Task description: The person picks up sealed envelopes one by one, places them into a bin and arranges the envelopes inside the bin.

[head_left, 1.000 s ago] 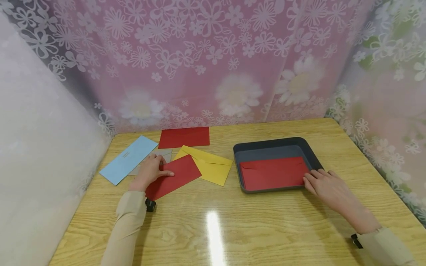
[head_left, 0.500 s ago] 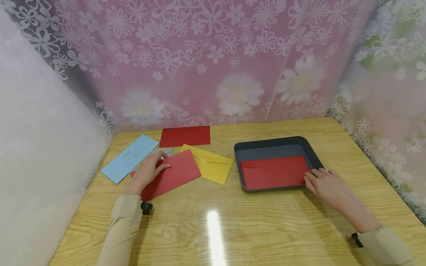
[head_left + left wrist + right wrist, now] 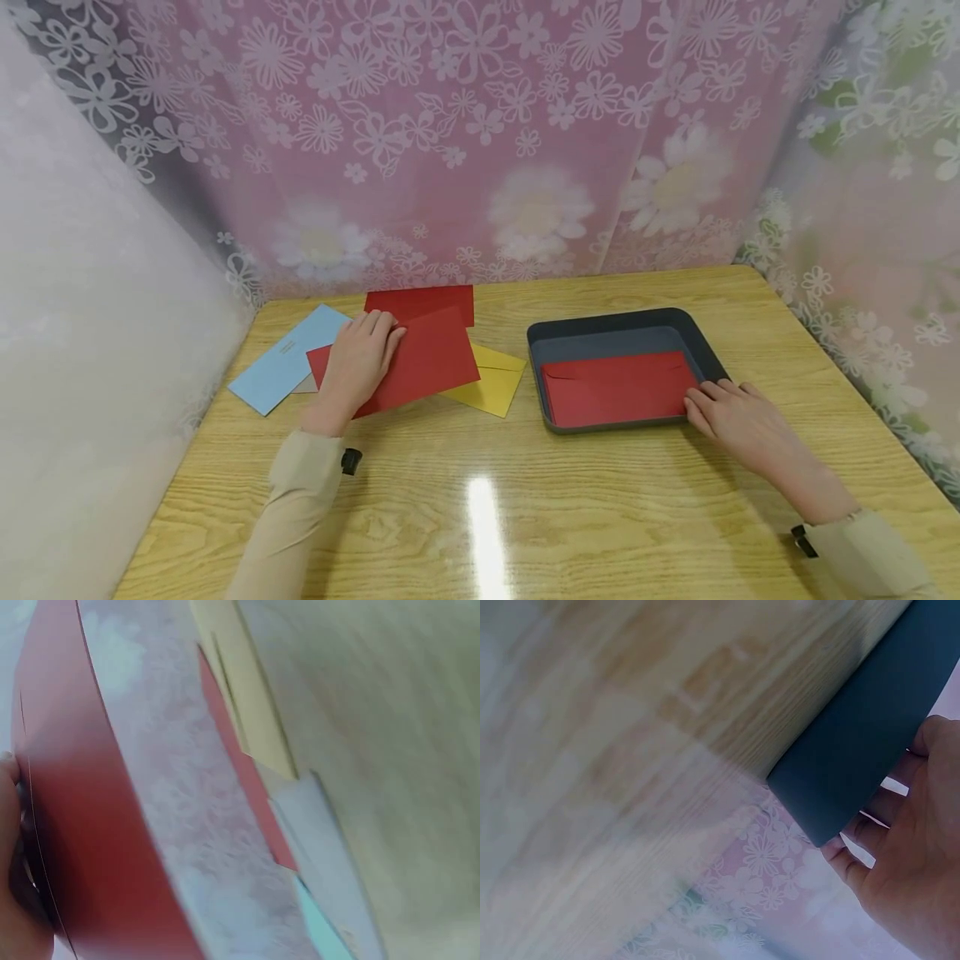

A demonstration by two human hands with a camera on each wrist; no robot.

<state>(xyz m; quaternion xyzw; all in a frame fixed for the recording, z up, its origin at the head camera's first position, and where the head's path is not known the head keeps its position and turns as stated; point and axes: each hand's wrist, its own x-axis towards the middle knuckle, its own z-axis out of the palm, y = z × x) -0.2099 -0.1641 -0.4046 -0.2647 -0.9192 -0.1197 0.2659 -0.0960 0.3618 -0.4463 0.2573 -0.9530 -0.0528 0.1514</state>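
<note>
My left hand (image 3: 362, 358) holds a red envelope (image 3: 431, 362) by its upper edge, tilted above the other envelopes. In the left wrist view that red envelope (image 3: 97, 817) fills the left side, with part of the hand at the edge. Beneath it a yellow envelope (image 3: 497, 385) and a grey envelope (image 3: 306, 386) are partly covered. A second red envelope (image 3: 420, 300) lies behind, and a light blue envelope (image 3: 285, 362) to the left. My right hand (image 3: 746, 429) grips the right rim of a dark tray (image 3: 607, 340), where another red envelope (image 3: 618, 389) lies flat.
The wooden table (image 3: 570, 517) carries everything, with a bright light reflection at its front middle. A pink flowered curtain (image 3: 450, 150) stands along the back edge, and pale sheets (image 3: 90, 333) enclose the sides.
My left hand has lifted the red envelope off the pile and moved it up and to the right, so it now overlaps the rear red envelope. The right hand and tray stay still.
</note>
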